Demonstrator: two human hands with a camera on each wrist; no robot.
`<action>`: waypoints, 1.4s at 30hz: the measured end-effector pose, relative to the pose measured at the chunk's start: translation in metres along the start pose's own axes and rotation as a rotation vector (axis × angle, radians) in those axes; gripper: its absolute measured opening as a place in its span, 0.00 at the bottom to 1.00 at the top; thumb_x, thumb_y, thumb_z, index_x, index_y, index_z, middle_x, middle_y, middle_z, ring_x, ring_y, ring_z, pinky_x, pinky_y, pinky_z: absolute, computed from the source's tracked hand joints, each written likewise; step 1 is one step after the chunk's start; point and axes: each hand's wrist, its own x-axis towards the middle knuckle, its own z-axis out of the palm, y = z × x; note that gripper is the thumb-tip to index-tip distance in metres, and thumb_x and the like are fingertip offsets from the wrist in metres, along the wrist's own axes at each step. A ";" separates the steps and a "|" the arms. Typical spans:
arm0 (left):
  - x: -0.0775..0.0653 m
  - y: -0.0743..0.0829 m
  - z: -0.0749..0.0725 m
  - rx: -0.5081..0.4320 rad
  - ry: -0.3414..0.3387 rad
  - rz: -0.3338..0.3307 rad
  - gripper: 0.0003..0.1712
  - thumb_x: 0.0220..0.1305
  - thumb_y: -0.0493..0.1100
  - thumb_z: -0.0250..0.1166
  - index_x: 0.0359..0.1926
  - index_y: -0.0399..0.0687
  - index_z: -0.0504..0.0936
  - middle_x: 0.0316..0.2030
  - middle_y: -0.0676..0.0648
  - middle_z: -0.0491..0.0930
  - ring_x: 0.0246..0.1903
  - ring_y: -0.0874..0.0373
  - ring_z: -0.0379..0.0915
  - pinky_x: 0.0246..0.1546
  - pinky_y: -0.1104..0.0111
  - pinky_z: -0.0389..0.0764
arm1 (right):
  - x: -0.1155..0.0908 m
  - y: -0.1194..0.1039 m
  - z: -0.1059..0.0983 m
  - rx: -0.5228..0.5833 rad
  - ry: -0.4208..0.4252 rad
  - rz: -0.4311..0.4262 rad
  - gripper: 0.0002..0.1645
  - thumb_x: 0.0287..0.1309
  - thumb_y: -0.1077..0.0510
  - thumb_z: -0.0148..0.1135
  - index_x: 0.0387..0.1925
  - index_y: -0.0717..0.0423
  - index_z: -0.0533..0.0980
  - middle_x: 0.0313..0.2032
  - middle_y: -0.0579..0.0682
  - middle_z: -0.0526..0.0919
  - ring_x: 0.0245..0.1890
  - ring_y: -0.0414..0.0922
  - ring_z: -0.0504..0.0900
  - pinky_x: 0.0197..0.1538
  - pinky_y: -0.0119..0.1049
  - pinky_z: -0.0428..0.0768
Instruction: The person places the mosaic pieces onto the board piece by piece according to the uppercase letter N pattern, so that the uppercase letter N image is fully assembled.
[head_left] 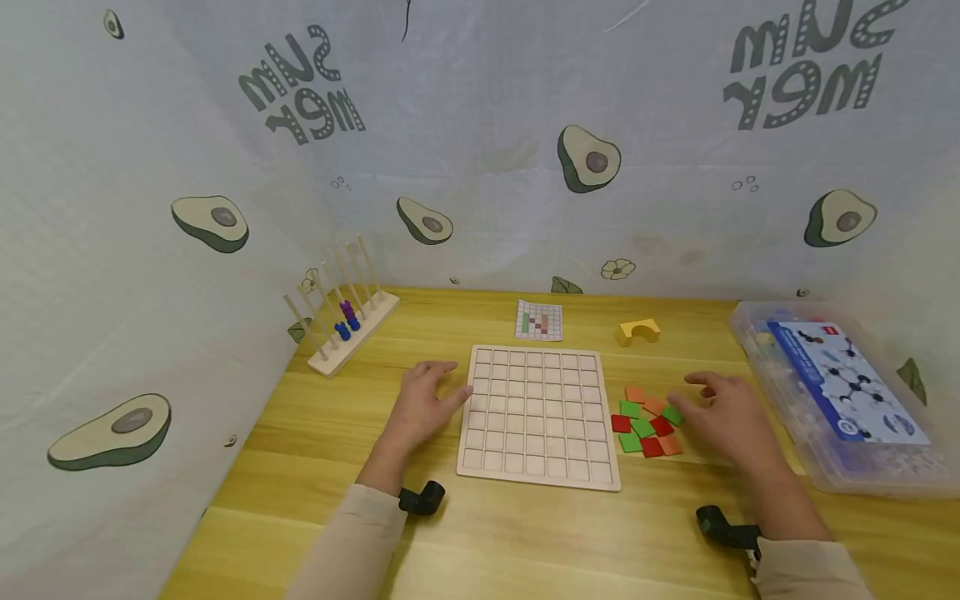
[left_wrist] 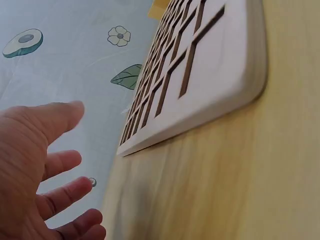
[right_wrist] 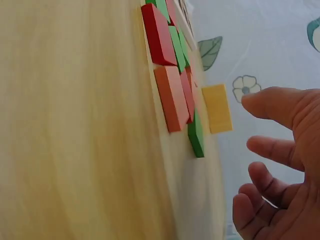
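A square wooden grid board (head_left: 536,417) lies on the table, its cells bare. To its left is my left hand (head_left: 422,406), fingers apart and relaxed, thumb tip right at the board's left edge in the head view. The left wrist view shows that hand (left_wrist: 30,165) holding nothing beside the board (left_wrist: 220,65). Right of the board lie several flat square tiles (head_left: 643,427) in red, green and orange. My right hand (head_left: 723,414) hovers just right of them, loosely bent and holding nothing. In the right wrist view an orange tile (right_wrist: 170,97) lies near a green tile (right_wrist: 196,135).
Behind the board lies a printed pattern card (head_left: 551,309). A yellow arch block (head_left: 639,331) stands at the back right. A clear plastic box (head_left: 817,467) with a blue-and-white label occupies the right side. At the back left is a wooden peg stand (head_left: 351,340) with blue and purple beads.
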 end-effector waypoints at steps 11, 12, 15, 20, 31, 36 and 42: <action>0.002 -0.005 0.017 -0.011 -0.007 0.001 0.21 0.69 0.50 0.67 0.58 0.47 0.85 0.35 0.51 0.80 0.44 0.50 0.73 0.49 0.54 0.70 | 0.004 -0.003 0.017 0.091 -0.108 0.053 0.46 0.62 0.29 0.63 0.62 0.64 0.75 0.46 0.65 0.77 0.42 0.57 0.73 0.38 0.40 0.71; 0.002 -0.006 0.018 -0.010 -0.006 -0.002 0.20 0.68 0.49 0.68 0.58 0.48 0.85 0.35 0.51 0.80 0.44 0.50 0.73 0.51 0.53 0.69 | 0.005 -0.004 0.018 0.094 -0.113 0.051 0.45 0.62 0.30 0.64 0.61 0.64 0.75 0.45 0.65 0.77 0.41 0.56 0.74 0.37 0.39 0.71; 0.003 -0.008 0.022 0.009 0.003 0.007 0.18 0.68 0.49 0.67 0.56 0.49 0.86 0.33 0.53 0.81 0.42 0.52 0.73 0.52 0.51 0.66 | 0.006 -0.004 0.017 0.099 -0.131 0.050 0.41 0.63 0.32 0.64 0.60 0.63 0.76 0.43 0.63 0.77 0.40 0.54 0.73 0.36 0.38 0.69; 0.003 -0.012 0.029 0.065 0.045 0.055 0.16 0.69 0.48 0.67 0.54 0.52 0.88 0.28 0.55 0.79 0.34 0.56 0.68 0.44 0.57 0.62 | 0.008 -0.005 0.018 0.083 -0.147 0.051 0.36 0.64 0.35 0.64 0.56 0.62 0.78 0.43 0.64 0.79 0.39 0.54 0.75 0.36 0.38 0.70; 0.000 -0.015 0.035 0.113 0.097 0.062 0.15 0.69 0.48 0.67 0.54 0.54 0.88 0.25 0.57 0.77 0.31 0.59 0.64 0.43 0.59 0.61 | 0.009 -0.009 0.023 0.054 -0.143 0.044 0.32 0.64 0.41 0.66 0.56 0.62 0.79 0.41 0.63 0.80 0.38 0.54 0.75 0.37 0.40 0.71; 0.000 -0.015 0.035 0.112 0.107 0.067 0.15 0.69 0.48 0.67 0.53 0.54 0.88 0.24 0.57 0.76 0.30 0.60 0.63 0.41 0.61 0.60 | 0.010 -0.009 0.024 0.045 -0.151 0.026 0.31 0.65 0.43 0.66 0.58 0.62 0.79 0.44 0.65 0.79 0.41 0.56 0.75 0.41 0.44 0.73; -0.002 -0.014 0.035 0.114 0.109 0.064 0.15 0.68 0.48 0.68 0.54 0.53 0.88 0.25 0.56 0.77 0.31 0.59 0.64 0.41 0.61 0.59 | 0.009 -0.008 0.019 0.060 -0.191 0.068 0.32 0.65 0.44 0.67 0.60 0.63 0.75 0.47 0.67 0.77 0.43 0.58 0.74 0.45 0.51 0.76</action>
